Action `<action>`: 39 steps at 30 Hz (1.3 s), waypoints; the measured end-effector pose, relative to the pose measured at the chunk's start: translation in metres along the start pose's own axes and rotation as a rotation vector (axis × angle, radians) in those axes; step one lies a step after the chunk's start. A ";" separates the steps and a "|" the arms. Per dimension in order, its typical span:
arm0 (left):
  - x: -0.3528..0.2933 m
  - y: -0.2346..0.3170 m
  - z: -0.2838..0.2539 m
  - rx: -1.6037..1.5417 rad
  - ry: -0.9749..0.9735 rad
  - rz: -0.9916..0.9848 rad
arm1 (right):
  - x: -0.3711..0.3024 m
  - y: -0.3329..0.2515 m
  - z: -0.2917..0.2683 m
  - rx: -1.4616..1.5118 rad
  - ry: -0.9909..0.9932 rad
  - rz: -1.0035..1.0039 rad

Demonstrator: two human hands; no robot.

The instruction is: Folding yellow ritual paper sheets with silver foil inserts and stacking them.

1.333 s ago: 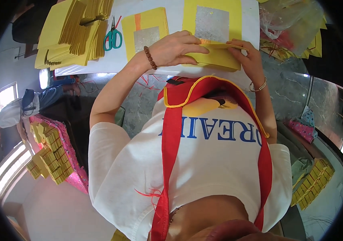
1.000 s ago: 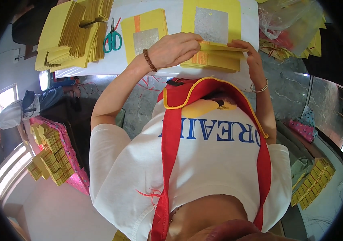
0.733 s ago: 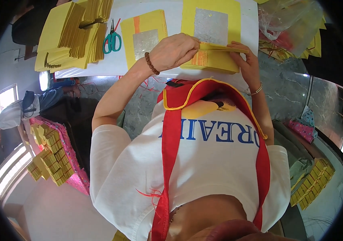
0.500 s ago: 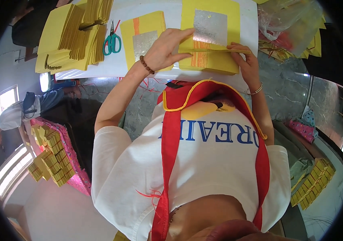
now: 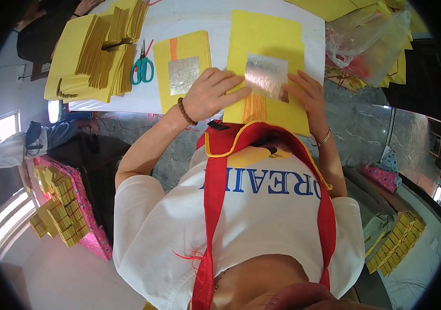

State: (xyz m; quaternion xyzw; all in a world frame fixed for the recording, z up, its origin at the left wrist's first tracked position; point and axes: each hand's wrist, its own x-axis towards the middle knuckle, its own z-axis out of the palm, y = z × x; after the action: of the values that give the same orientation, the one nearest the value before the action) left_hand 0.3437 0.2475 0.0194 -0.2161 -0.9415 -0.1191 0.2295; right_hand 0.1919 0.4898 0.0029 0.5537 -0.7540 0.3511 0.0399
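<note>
A yellow paper sheet (image 5: 267, 39) with a silver foil square (image 5: 267, 75) and an orange striped band (image 5: 255, 107) lies flat in front of me, on top of more yellow paper. Its near end reaches my red apron. My left hand (image 5: 211, 97) rests at its left side, fingers stretched out with the tips beside the foil. On the opposite side, my right hand (image 5: 308, 93) lies over the edge, fingers apart and touching the foil's right margin. Left of these sheets is a second yellow pile (image 5: 161, 57) with its own foil square (image 5: 184, 76).
Teal-handled scissors (image 5: 142, 70) lie on the white table (image 5: 189, 18). Fanned stacks of folded yellow paper (image 5: 83, 51) stand at the left. A clear plastic bag (image 5: 368, 41) sits over yellow sheets at the right. A person's hand (image 5: 86, 6) shows at the far left.
The raised, folded-up near part of the yellow sheet now lies flat. The sheet and foil sit closer to me. Both hands have moved nearer and rest on its sides.
</note>
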 end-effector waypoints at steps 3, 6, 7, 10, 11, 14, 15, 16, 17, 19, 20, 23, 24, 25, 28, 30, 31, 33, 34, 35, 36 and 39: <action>-0.007 0.009 -0.002 -0.162 0.004 -0.084 | -0.006 -0.007 -0.005 0.038 -0.126 -0.040; -0.006 0.012 0.002 -0.276 0.060 -0.215 | -0.003 -0.011 -0.007 0.177 -0.224 0.049; -0.006 0.012 0.003 -0.353 0.060 -0.300 | -0.001 -0.011 -0.007 0.239 -0.246 0.117; 0.004 0.005 0.009 -0.401 0.082 -0.474 | -0.001 -0.007 -0.002 0.311 -0.240 0.327; 0.009 0.003 0.009 -0.403 0.082 -0.473 | 0.001 -0.009 -0.002 0.310 -0.240 0.329; 0.021 -0.002 0.008 -0.541 -0.114 -0.815 | 0.009 -0.018 -0.002 0.730 -0.207 0.809; 0.022 -0.005 0.012 -0.577 -0.066 -0.827 | 0.010 -0.018 -0.001 0.746 -0.166 0.824; 0.022 -0.008 0.016 -0.616 -0.018 -0.839 | 0.012 -0.017 0.001 0.762 -0.125 0.841; 0.023 -0.011 0.017 -0.618 -0.021 -0.837 | 0.015 -0.019 0.004 0.762 -0.123 0.844; 0.025 -0.017 0.019 -0.672 -0.094 -0.948 | 0.022 -0.024 0.013 0.710 0.262 0.695; 0.027 -0.018 0.020 -0.673 -0.096 -0.949 | 0.022 -0.025 0.012 0.711 0.261 0.697; 0.029 -0.023 0.024 -0.720 -0.092 -1.009 | 0.021 -0.024 0.009 0.839 0.225 0.732; 0.027 -0.026 0.029 -0.716 -0.072 -0.995 | 0.018 -0.019 0.007 0.658 0.112 0.642; 0.024 -0.029 0.036 -0.712 -0.055 -0.979 | 0.015 -0.016 0.006 0.477 0.003 0.551; 0.020 -0.041 0.049 -0.788 -0.072 -1.003 | 0.019 -0.020 0.008 0.693 0.027 0.796; 0.025 -0.042 0.043 -0.819 -0.110 -1.034 | 0.020 -0.014 0.012 0.682 0.034 0.812; 0.029 -0.041 0.038 -0.847 -0.142 -1.069 | 0.020 -0.011 0.014 0.672 0.036 0.824; 0.029 -0.040 0.037 -0.901 -0.140 -1.096 | 0.021 -0.009 0.016 0.664 0.038 0.838; 0.029 -0.041 0.037 -0.952 -0.127 -1.131 | 0.022 -0.008 0.016 0.659 0.028 0.844; 0.028 -0.041 0.038 -0.951 -0.130 -1.129 | 0.024 -0.007 0.016 0.659 0.032 0.845; 0.026 -0.042 0.041 -1.020 -0.090 -1.139 | 0.025 -0.007 0.015 0.638 0.008 0.855; 0.034 -0.039 0.035 -1.146 -0.042 -1.176 | 0.026 -0.004 0.015 0.608 -0.017 0.878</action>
State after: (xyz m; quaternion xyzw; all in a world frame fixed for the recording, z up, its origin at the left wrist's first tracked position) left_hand 0.2855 0.2359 0.0007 0.2267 -0.6983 -0.6781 -0.0338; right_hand 0.1906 0.4596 0.0053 0.1755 -0.7794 0.5329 -0.2789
